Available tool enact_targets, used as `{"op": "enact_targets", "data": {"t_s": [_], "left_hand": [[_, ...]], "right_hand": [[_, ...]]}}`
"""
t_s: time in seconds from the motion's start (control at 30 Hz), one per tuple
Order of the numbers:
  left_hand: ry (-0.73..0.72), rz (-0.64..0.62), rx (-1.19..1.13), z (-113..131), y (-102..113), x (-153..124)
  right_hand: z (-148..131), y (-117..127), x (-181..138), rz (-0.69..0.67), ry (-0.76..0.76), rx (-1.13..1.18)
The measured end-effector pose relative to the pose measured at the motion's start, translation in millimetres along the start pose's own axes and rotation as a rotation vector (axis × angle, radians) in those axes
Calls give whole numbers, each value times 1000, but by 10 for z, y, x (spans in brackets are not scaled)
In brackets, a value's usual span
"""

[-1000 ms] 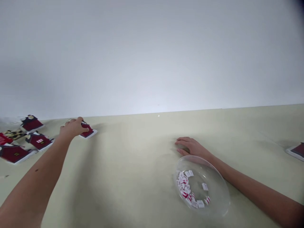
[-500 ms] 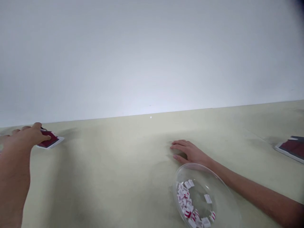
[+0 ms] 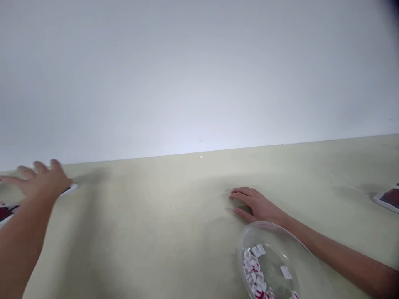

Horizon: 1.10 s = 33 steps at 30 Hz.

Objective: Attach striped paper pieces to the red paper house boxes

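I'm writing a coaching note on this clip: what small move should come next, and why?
Probably the right hand should dip into the clear bowl for one white-and-red piece. It rests empty on the table right beside the bowl's rim, whereas the left hand is open and empty, farther off, near a white-edged card.

Your left hand has released the white-edged red card, fingers now spread, lifted off at lower left. Clear bowl sits lower in frame.
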State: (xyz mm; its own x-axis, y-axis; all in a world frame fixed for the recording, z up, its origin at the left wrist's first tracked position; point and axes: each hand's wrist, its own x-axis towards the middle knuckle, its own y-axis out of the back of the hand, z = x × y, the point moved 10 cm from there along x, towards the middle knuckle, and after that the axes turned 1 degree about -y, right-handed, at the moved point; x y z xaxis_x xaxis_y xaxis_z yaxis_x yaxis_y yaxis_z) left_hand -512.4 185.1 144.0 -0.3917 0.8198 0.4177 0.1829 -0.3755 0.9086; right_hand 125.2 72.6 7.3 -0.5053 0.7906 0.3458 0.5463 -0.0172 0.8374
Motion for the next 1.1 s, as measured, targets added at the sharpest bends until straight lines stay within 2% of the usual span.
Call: {"op": "enact_targets", "data": {"t_s": [0.03,0.07,0.17,0.2,0.27,0.37,0.43,0.5,0.6,0.7,0.77,0.83,0.9,1.0,1.1], "left_hand": [[-25,74,97,184,117,-83],[-106,68,140,452,155,-186],[-445,117,71,1458,367,-721],[-492,134,7,1749,470,-948],[-645,73,-174,2390,652,-1509],[-840,13,-480,3251,1111,-2487],[-928,-93,-589,3718,1381,-3120],[-938,-222,-623,4040,1572,-3634],[-1024,-303,-525,4313,1770,-4221],[-1075,-332,-282,4373,1711,-4512],[-1085,-347,-148,4365,1597,-4594],[-1107,-380,-64,4372,1473,-4663],[-1144,-415,-11,4402,1374,-4739],[-1190,-428,7,4473,1329,-4822],[-1215,-453,-9,4546,1309,-4857]], "right_hand": [[5,-4,-1,5,4,6],[13,-8,-2,12,8,11],[47,-34,-2,24,20,7],[60,-43,-2,27,25,3],[85,-48,1,44,33,-12],[95,-11,-10,94,35,-54],[57,56,-51,149,40,-87],[0,179,-145,227,50,-117],[22,567,-434,418,13,-179],[272,1255,-994,700,-82,-259],[573,1834,-1605,992,-208,-314],[930,2315,-2348,1300,-416,-376],[1304,2585,-2932,1437,-593,-342],[1771,2721,-3347,1405,-727,-243],[2095,2674,-3408,1289,-806,-154]]}}
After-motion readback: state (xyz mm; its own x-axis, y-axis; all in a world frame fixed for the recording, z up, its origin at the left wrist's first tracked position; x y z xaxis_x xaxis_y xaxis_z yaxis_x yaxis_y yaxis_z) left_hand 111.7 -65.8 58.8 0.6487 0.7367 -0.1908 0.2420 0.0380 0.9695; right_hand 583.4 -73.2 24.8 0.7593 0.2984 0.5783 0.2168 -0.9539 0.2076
